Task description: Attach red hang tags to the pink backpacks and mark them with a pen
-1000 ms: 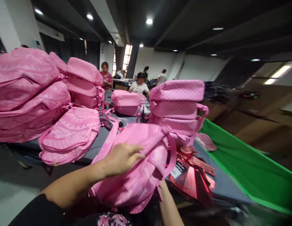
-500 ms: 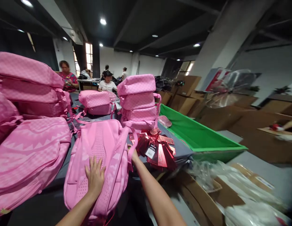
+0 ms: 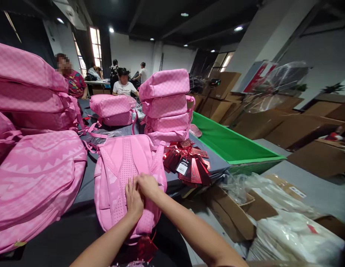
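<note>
A pink backpack lies with its padded back and straps facing up, near the front edge of the dark-covered table. Flat on its back panel rests my left hand, fingers stretched out. Beside its fingertips, my right hand is closed and bent downward over the panel; a small dark bit shows at its side, but what it grips is hidden. Red tags hang below the backpack's lower end. A bunch of red and black tags lies to the right.
Large pink backpacks fill the left side. A stack of pink backpacks stands behind the tags. A green-lined bin sits at the right, with cardboard boxes and clear plastic below. A person in white sits across the table.
My right hand has come from the backpack's right edge onto its back panel, beside my left hand. The right strap now lies to the side. The camera view has shifted slightly.
</note>
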`<state>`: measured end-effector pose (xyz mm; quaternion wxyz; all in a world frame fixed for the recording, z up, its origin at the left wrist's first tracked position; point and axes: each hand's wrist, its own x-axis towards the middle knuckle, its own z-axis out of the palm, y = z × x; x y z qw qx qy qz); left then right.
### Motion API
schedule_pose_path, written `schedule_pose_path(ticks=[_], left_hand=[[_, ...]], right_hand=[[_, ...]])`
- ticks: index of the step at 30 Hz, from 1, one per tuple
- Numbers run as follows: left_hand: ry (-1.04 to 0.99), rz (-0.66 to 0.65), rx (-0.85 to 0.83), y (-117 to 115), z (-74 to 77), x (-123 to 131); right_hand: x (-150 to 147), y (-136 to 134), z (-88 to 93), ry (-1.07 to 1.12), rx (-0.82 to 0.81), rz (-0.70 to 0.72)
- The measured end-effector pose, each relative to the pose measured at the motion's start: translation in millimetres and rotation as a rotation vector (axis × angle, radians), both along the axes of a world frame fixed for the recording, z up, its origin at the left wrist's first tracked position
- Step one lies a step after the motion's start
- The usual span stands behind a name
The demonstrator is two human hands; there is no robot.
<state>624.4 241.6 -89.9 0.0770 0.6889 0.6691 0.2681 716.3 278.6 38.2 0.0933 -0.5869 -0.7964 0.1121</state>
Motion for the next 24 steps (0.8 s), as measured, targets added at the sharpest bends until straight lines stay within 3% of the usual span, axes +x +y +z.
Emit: schedule_pose_path(ticks=[4, 8, 10, 12, 14, 16, 19, 21, 24], left_hand=[[0.022, 0.098, 0.068, -4.1, -3.7, 15.4], [-0.021, 0.053, 0.003, -9.3, -9.9, 40.2], [-0.041, 0.015, -0.04, -12.9, -5.4, 42.7], [-0.038, -0.053, -0.042, -10.9, 10.7, 36.3], [-0.01, -0.169, 0.055, 4.5, 38.5, 26.1], [0.062, -0.31, 0.225, 35.7, 72.0, 16.4], [0.325, -0.572, 0.395, 95.9, 115.8, 2.3], [0.464, -0.673, 0.415, 127.7, 133.2, -5.8], [0.57, -0.733, 0.305, 148.0, 140.1, -10.3]], right_hand=[[48.9, -6.9, -17.3, -0.141, -0.005, -0.152], [80.8, 16.9, -19.6, -0.163, 0.095, -0.385], [85.7, 32.5, -21.9, -0.138, 0.091, -0.456], [87.7, 42.3, -26.3, -0.111, 0.062, -0.446], [87.4, 42.1, -33.5, -0.101, 0.051, -0.374], [85.7, 32.5, -43.9, -0.112, 0.061, -0.285], [87.5, 13.9, -61.4, -0.12, 0.086, -0.201], [94.2, 9.3, -69.2, -0.1, 0.086, -0.188], [102.7, 17.6, -71.2, -0.05, 0.069, -0.137]])
